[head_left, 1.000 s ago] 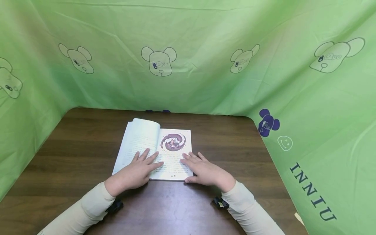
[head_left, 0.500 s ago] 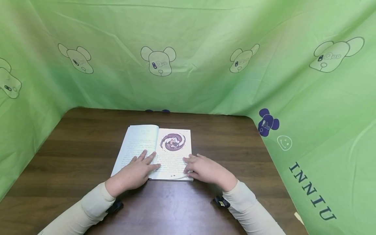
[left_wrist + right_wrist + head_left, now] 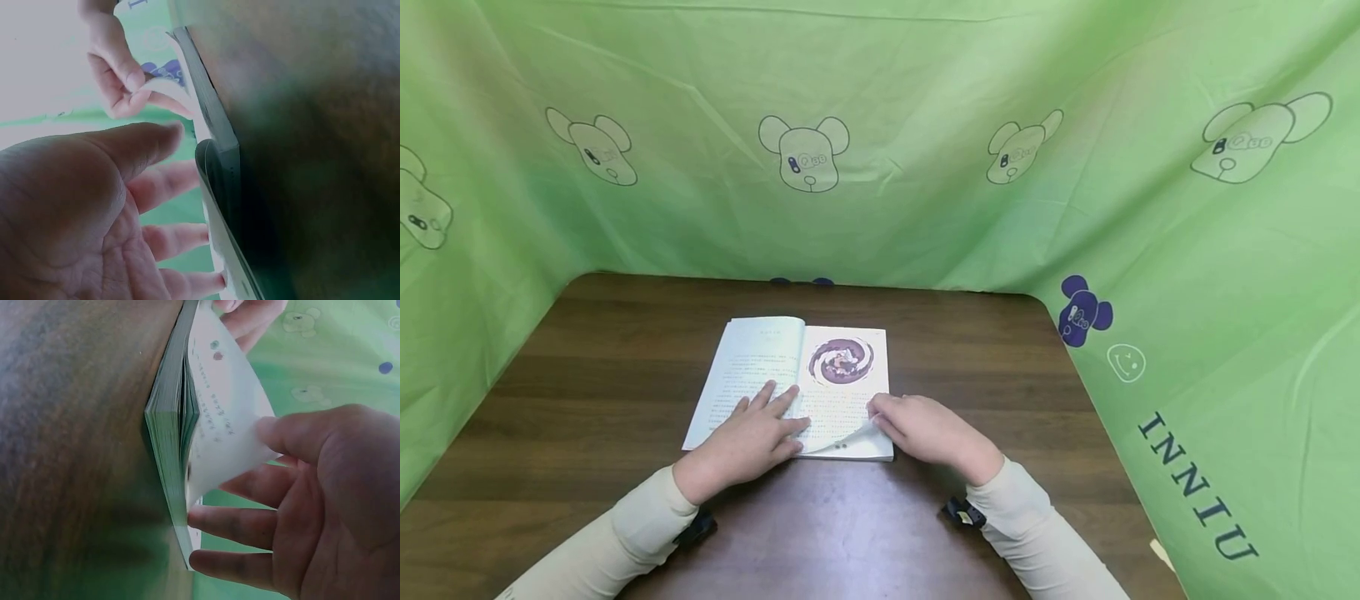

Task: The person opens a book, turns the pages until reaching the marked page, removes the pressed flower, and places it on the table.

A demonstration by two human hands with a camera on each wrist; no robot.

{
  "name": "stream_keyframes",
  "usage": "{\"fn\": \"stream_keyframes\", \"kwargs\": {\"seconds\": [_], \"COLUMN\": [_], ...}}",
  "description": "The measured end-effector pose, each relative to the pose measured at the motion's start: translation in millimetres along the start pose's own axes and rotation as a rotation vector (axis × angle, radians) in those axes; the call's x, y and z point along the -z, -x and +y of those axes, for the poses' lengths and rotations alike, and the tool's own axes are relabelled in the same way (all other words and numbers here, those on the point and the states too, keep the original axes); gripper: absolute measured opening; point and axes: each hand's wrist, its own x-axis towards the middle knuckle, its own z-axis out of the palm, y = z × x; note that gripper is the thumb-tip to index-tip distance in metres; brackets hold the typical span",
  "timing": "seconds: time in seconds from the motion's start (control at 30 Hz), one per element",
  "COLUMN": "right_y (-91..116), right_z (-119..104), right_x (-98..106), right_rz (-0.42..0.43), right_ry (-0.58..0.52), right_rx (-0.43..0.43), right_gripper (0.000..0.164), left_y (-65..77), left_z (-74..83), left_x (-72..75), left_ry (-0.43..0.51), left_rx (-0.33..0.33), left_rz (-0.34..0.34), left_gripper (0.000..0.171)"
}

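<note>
Dark capitals "INNIU" (image 3: 1198,487) run down the right side of the light-green printed fabric curtain (image 3: 1247,267); a white-outlined winking face (image 3: 1126,363) stands above them; characters on the curtain's pale outlined animal heads (image 3: 808,160) are too small to read surely; the rows of print on the open white paper book (image 3: 741,358) and its lifted white page (image 3: 231,381) are illegible.

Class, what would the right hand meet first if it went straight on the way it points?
The right hand would likely first meet the lifted page it pinches; beyond, perhaps the left hand, though depth is unclear.
</note>
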Motion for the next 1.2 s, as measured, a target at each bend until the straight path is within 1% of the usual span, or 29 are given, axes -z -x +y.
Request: {"fn": "stream_keyframes", "kwargs": {"seconds": [0.13, 0.2, 0.37, 0.5, 0.6, 0.67, 0.73, 0.83, 0.9, 0.97, 1.07, 1.13, 1.2], "right_y": [-0.2, 0.1, -0.9, -1.3, -1.2, -1.7, -2.8, -4.8, -5.5, -5.7, -5.2, -4.5, -3.2], "right_z": [-1.0, -1.1, -1.7, -2.9, -2.7, -2.1, -1.1, -0.3, 0.1, 0.7, 1.1, 1.5, 1.5], "right_x": [-1.0, -1.9, -1.5, 0.9, 2.3, 3.5, 4.5, 6.5, 7.0, 6.5, 4.6, 2.9, 1.6], "right_rz": [0.025, 0.029, 0.044, 0.075, 0.112, 0.140, 0.162, 0.177, 0.172, 0.161, 0.137, 0.118, 0.096], "right_ry": [-0.003, -0.003, 0.005, 0.000, -0.010, -0.008, -0.003, -0.032, -0.061, -0.068, -0.021, 0.010, 0.019], "right_rx": [-0.027, -0.036, -0.062, -0.105, -0.137, -0.156, -0.172, -0.199, -0.218, -0.232, -0.254, -0.266, -0.276], "right_gripper": [0.008, 0.008, 0.010, 0.012, 0.021, 0.032, 0.046, 0.063, 0.070, 0.073, 0.076, 0.079, 0.083], "left_y": [-0.5, -0.4, -1.9, -3.5, -3.7, -3.8, -4.1, -4.7, -5.4, -6.2, -7.3, -7.2, -7.0], "left_z": [2.2, 3.2, 3.9, 4.5, 4.9, 5.1, 5.3, 5.4, 5.0, 3.9, 1.3, 0.6, 0.7], "left_x": [-1.2, -2.1, -4.0, -5.3, -6.0, -6.4, -6.5, -6.3, -5.6, -4.9, -5.0, -5.2, -5.3], "left_ry": [0.007, 0.001, -0.015, -0.027, -0.037, -0.037, -0.034, -0.024, -0.021, -0.022, -0.035, -0.051, -0.081], "left_rx": [0.007, 0.009, 0.018, 0.020, 0.016, 0.016, 0.016, 0.017, 0.009, -0.005, -0.017, -0.004, 0.013], "left_rz": [0.012, 0.023, 0.052, 0.073, 0.084, 0.092, 0.102, 0.134, 0.176, 0.230, 0.309, 0.335, 0.351], "left_gripper": [0.049, 0.050, 0.047, 0.041, 0.036, 0.033, 0.035, 0.042, 0.048, 0.055, 0.072, 0.085, 0.096]}}
